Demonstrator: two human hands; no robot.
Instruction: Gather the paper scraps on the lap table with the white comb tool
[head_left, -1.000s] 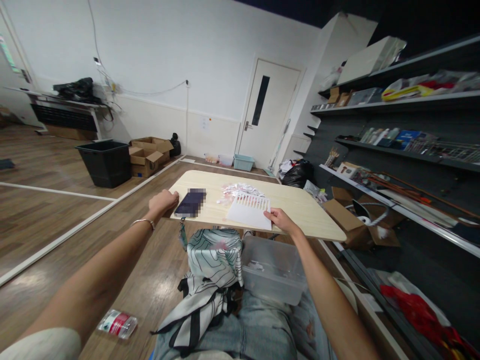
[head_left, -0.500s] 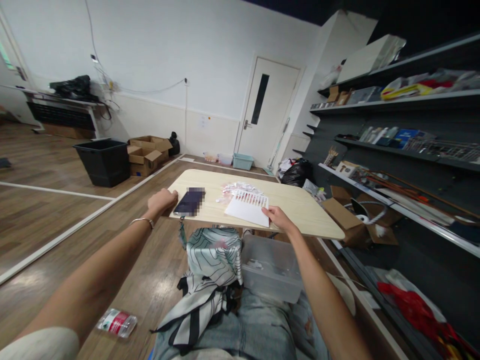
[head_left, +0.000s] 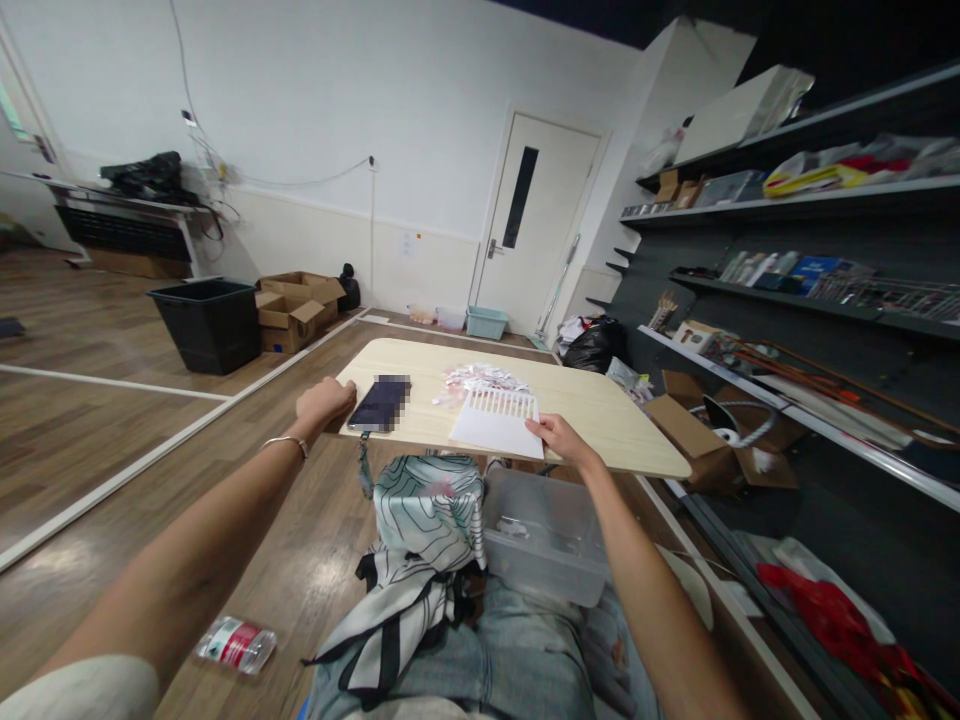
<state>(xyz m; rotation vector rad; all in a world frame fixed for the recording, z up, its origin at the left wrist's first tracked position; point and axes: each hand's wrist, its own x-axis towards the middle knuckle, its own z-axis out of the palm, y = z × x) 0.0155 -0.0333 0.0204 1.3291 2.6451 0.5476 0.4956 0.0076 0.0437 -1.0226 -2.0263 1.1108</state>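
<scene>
My right hand (head_left: 559,437) pinches the right side of a white card (head_left: 495,424) with a row of narrow slots along its far edge. The card lies over the near edge of a pale wooden table (head_left: 607,420). Just beyond it is a loose pile of small white and pinkish pieces (head_left: 486,378), too small to name. My left hand (head_left: 325,402) is closed at the table's left corner, its fingers curled on the edge. Beside it lies a dark phone (head_left: 377,403) with a strap (head_left: 365,462) hanging over the front edge.
Below the table are a clear plastic bin (head_left: 544,530) and a patterned cloth (head_left: 424,510) by my lap. A bottle (head_left: 237,645) lies on the floor at left. Shelves (head_left: 795,290) line the right; a black bin (head_left: 206,325) and cardboard boxes (head_left: 296,305) stand behind left.
The card has shifted slightly toward me with my right hand. Its slots showed reddish tones before and look pale now. My left hand has stayed in place.
</scene>
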